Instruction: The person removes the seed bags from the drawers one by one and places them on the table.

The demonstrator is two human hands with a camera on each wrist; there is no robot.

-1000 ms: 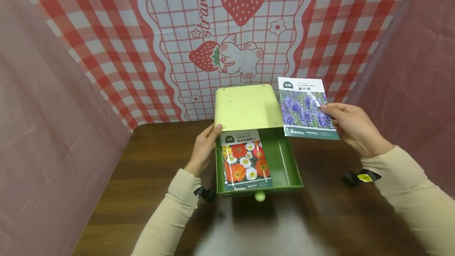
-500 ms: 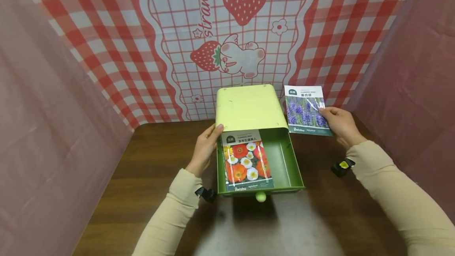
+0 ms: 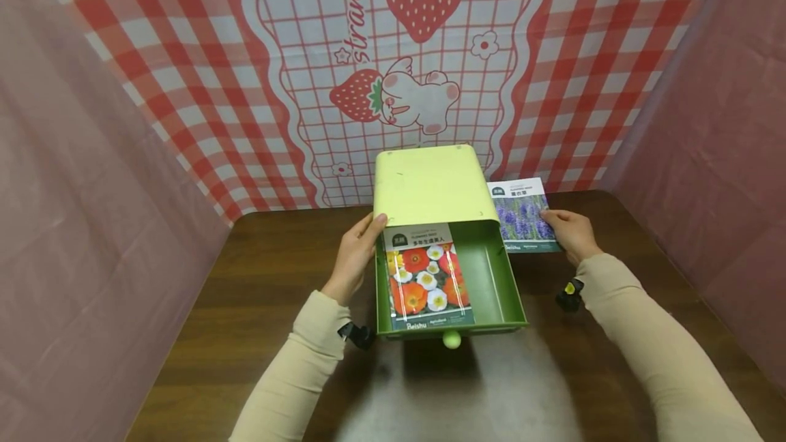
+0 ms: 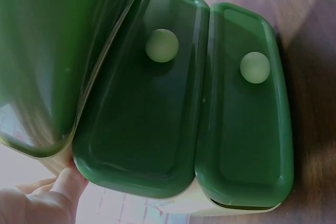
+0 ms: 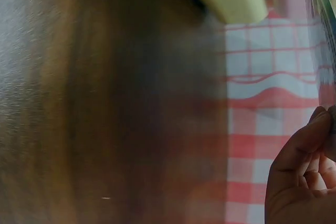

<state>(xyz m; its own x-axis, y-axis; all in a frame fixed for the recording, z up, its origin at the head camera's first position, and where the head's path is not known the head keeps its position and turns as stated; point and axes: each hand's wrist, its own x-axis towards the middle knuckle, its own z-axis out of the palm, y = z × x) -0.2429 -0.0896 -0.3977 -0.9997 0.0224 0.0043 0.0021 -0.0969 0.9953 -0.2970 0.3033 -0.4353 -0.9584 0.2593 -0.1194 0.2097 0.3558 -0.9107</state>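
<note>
A pale green drawer cabinet (image 3: 432, 186) stands at the back of the table, its top drawer (image 3: 488, 285) pulled out. Inside that drawer, on the left, lies a seed packet with red and white flowers (image 3: 425, 282). My left hand (image 3: 353, 258) rests against the cabinet's left side, thumb near the front corner. In the left wrist view two lower drawers (image 4: 139, 114) with round knobs are closed. My right hand (image 3: 571, 232) pinches the right edge of a lavender seed packet (image 3: 525, 217), held beside the cabinet's right side, which partly hides the packet's left edge.
The dark wooden table (image 3: 270, 305) carries the cabinet. Behind it hangs a red-checked strawberry cloth (image 3: 424, 74), and pink cloths (image 3: 694, 176) close both sides. A black camera strap sits on each wrist.
My right hand has moved left and downward with the lavender packet, from above the table to beside the cabinet. My left hand stays at the cabinet's side.
</note>
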